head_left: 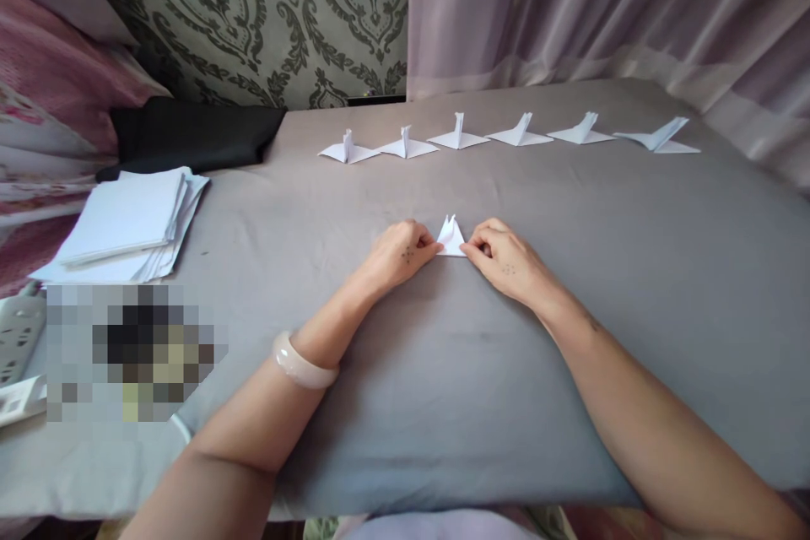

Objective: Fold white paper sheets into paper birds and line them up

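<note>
A small folded white paper piece point(450, 237) lies on the grey cloth-covered table point(569, 287), two points sticking up. My left hand point(402, 253) pinches its left corner, fingers curled. My right hand point(503, 260) pinches its right corner the same way. A pale bangle point(304, 363) sits on my left wrist. Farther back, several finished white paper figures point(519, 133) stand in a row across the table.
A stack of white paper sheets point(126, 224) lies at the left. A black cloth point(190, 135) is behind it. A power strip point(18, 333) sits at the left edge. Patterned wallpaper and a pale curtain stand behind the table.
</note>
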A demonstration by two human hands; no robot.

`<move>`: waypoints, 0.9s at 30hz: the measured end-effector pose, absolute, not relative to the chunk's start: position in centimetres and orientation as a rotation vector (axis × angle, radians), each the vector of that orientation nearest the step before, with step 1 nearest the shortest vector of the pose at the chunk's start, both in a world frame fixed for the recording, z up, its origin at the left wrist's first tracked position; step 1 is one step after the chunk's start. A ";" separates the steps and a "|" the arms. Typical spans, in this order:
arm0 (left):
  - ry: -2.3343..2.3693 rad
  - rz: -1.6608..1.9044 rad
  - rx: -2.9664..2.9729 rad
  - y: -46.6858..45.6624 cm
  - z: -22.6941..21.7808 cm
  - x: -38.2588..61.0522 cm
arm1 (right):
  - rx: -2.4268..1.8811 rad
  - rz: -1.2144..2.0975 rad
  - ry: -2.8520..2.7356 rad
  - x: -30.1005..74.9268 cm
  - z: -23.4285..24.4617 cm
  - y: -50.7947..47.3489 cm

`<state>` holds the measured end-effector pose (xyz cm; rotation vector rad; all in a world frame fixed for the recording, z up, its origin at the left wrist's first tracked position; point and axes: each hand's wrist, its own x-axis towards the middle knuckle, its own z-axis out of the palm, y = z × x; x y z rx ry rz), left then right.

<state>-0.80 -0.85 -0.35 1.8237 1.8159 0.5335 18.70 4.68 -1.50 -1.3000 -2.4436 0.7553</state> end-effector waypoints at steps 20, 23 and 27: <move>1.781 0.823 1.764 -1.3 -1.3 -0.8 | -0.952 0.056 -2.838 17.6 -0.3 0.0; 1.827 0.947 1.498 -1.6 -1.0 -1.5 | -0.940 -0.076 -2.883 17.3 -0.2 -0.5; 1.878 0.961 1.698 -2.7 -1.2 -1.4 | -0.947 -0.129 -2.875 17.0 -0.1 -0.5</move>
